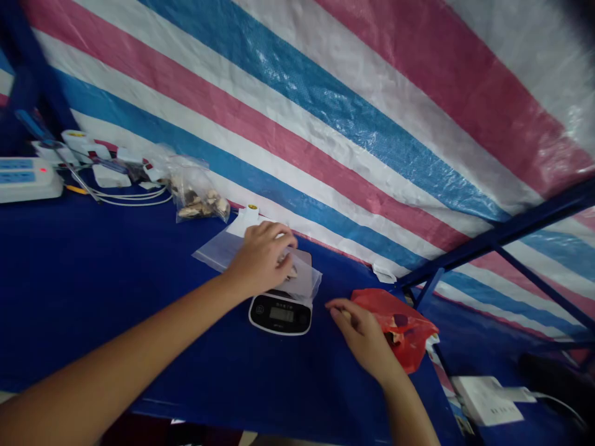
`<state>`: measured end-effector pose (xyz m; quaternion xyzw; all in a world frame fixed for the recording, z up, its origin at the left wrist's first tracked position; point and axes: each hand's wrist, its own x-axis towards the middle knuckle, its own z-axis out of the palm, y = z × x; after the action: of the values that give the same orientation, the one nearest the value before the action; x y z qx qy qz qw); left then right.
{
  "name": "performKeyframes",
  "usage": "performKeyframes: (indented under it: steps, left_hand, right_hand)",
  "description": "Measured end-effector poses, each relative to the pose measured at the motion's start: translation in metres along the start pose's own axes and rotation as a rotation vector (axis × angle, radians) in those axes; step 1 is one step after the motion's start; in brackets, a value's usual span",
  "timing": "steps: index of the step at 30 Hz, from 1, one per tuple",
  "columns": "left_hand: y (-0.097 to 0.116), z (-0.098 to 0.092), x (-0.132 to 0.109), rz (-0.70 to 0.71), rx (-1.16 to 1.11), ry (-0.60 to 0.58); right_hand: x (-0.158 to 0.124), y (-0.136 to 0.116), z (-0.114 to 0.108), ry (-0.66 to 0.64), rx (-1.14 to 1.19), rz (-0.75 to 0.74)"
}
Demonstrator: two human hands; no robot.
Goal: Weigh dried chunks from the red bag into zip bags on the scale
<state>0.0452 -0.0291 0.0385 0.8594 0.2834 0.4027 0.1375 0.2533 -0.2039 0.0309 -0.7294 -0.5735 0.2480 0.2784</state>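
My left hand (264,257) is over a kitchen scale (280,316), its fingers curved and the thumb apart from the fingertips. Below it a clear plastic zip bag (307,279) lies across the scale's platform. A few pale pieces, which look like dried mushroom (292,272), show at the thumb, partly hidden by the hand. To the right of the scale, my right hand (357,331) is closed around a small pale piece, apparently dried mushroom (346,315). Just beyond that hand is an open red plastic bag (395,322) with dark and pale pieces inside.
A clear bag of dried mushroom slices (202,201) sits at the back left, near white cables (134,197) and a power strip (28,179). A small white bottle (251,214) stands behind the scale. Striped sheeting (297,124) walls the table's (199,365) rear. Another power strip (488,399) lies lower right.
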Motion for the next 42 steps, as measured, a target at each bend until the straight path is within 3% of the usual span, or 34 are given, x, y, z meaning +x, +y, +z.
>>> performKeyframes:
  steps: [3,7,13,17,23,29,36,42]
  left_hand:
    - [-0.040,0.001,-0.008,-0.039,-0.046,-0.114]
    - [-0.045,0.019,-0.018,0.006,-0.175,-0.153]
    - [-0.039,0.029,-0.020,0.042,-0.308,-0.143]
    - [-0.036,0.025,-0.021,0.036,-0.367,-0.185]
    - [-0.032,0.015,-0.020,0.065,-0.380,-0.285]
    - [-0.030,0.013,-0.022,0.056,-0.420,-0.315]
    - [-0.031,0.019,-0.025,0.057,-0.369,-0.272]
    - [-0.029,0.019,-0.022,0.035,-0.300,-0.288]
  right_hand:
    - [0.052,-0.005,0.006,0.065,0.048,-0.089]
    - [0.083,-0.003,0.023,0.092,0.213,-0.125]
    - [0.076,-0.006,0.047,0.042,0.141,-0.160]
    - [0.074,-0.014,0.058,0.145,0.025,-0.279]
    - [0.074,-0.020,0.062,0.217,-0.100,-0.324]
    - [0.071,-0.025,0.064,0.257,-0.257,-0.385]
    - [0.071,-0.028,0.064,0.111,-0.064,-0.205]
    - [0.069,-0.027,0.062,0.096,0.242,-0.060]
